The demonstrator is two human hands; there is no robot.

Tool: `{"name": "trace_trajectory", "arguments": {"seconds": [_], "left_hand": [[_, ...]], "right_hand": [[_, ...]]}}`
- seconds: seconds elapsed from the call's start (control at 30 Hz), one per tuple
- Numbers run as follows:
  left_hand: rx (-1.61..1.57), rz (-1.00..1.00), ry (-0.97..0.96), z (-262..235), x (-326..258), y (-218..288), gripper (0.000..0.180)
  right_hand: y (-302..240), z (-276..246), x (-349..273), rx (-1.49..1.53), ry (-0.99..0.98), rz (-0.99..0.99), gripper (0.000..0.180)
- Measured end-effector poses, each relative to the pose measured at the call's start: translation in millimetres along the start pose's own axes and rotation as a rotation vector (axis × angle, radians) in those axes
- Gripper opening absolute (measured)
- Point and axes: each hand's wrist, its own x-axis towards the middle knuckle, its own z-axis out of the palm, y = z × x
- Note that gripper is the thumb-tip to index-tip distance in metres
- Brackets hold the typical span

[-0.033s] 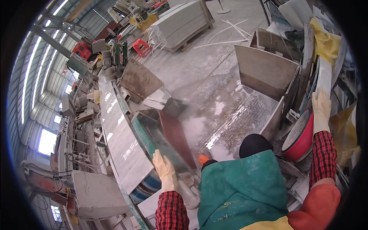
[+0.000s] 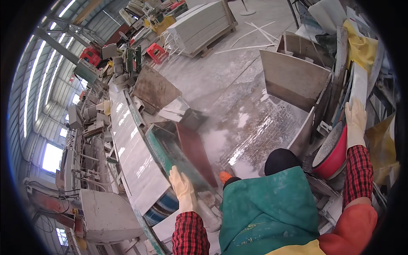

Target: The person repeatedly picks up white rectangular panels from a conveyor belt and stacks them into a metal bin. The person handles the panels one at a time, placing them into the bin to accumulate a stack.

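Observation:
My left hand (image 2: 182, 189), in a cream rubber glove, is at the right edge of a long, wet white stone slab (image 2: 142, 170) on the machine bed. Its fingers are stretched out and hold nothing; whether the tips touch the slab, I cannot tell. On my right side, my right hand (image 2: 356, 119), in a matching glove, lies with outstretched fingers at the near end of a narrow white stone strip (image 2: 359, 83). Just below that hand is a red-rimmed round tub or wheel (image 2: 331, 159). A green apron (image 2: 270, 208) covers my front.
A green metal trough (image 2: 159, 146) and a reddish board (image 2: 195, 153) stand between the bed and my legs. Brown boards (image 2: 295, 78) rise at the right above the wet floor (image 2: 250, 131). Farther off are stacked white slabs (image 2: 197, 32) and a red stool (image 2: 157, 53).

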Motion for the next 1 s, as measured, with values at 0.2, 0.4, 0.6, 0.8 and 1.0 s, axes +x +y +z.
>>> {"name": "trace_trajectory", "arguments": {"seconds": [0.2, 0.4, 0.6, 0.8, 1.0], "left_hand": [[0.032, 0.035, 0.065, 0, -3, -7, 0.045], [-0.009, 0.02, 0.042, 2, -3, -5, 0.042], [0.039, 0.022, 0.038, 2, -2, -8, 0.042], [0.025, 0.02, 0.035, 0, -3, -3, 0.043], [0.009, -0.002, 0.071, 1, -5, -3, 0.046]], "right_hand": [[-9, -8, -4, 0.01, 0.008, -0.013, 0.043], [-15, -17, -10, -0.085, -0.049, 0.036, 0.045], [-22, -21, -13, -0.085, -0.084, 0.074, 0.046], [-16, -10, -19, -0.098, -0.048, 0.048, 0.047], [-14, -8, -23, -0.111, -0.044, 0.03, 0.048]]}}
